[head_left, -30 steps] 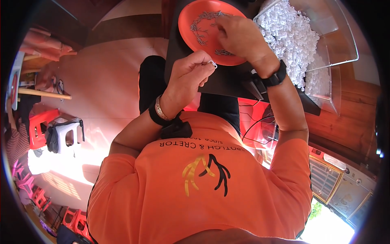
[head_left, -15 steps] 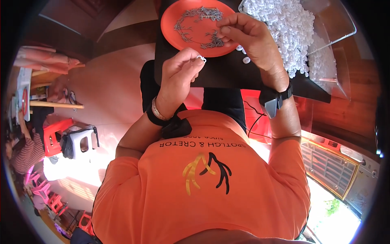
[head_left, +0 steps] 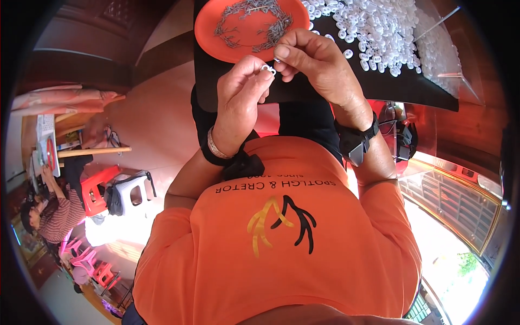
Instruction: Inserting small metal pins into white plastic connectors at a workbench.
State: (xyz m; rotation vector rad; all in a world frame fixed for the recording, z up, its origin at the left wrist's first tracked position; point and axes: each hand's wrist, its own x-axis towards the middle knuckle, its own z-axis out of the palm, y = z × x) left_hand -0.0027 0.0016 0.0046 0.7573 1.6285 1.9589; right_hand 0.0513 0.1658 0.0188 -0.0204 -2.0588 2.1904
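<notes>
Left hand and right hand meet fingertip to fingertip above the black tray edge, both pinched on 1 small white ring. Orange plate lies just beyond; white ring pile fills the tray's right side.

One head-worn fisheye view, straight down, close over hands and black tabletop
</notes>
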